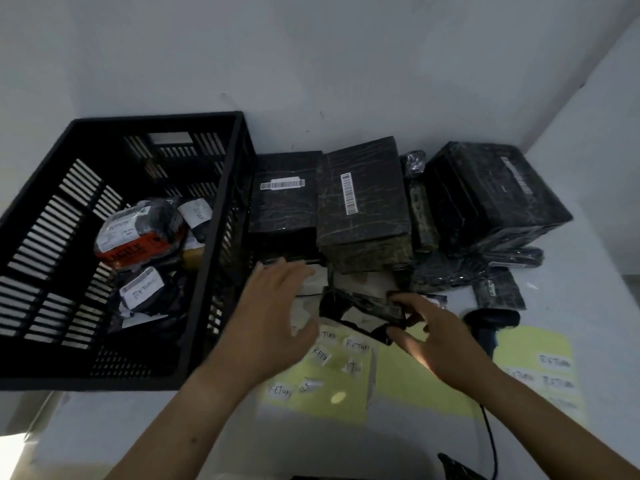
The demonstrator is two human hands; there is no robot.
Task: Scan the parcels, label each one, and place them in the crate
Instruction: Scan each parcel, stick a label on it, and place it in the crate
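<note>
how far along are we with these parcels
Done: a few labelled parcels lie in the crate. In hand: the right hand grips a small black parcel, the left hand reaches open beside it. Left: the black boxes along the wall, not yet in the crate.

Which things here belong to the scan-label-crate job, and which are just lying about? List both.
Job: crate, labelled parcels inside it, stacked black parcels, small parcel pinched by the right hand, left hand reaching beside it, scanner, yellow label sheets.
Lying about: dark object at the bottom edge, too cut off to identify.
</note>
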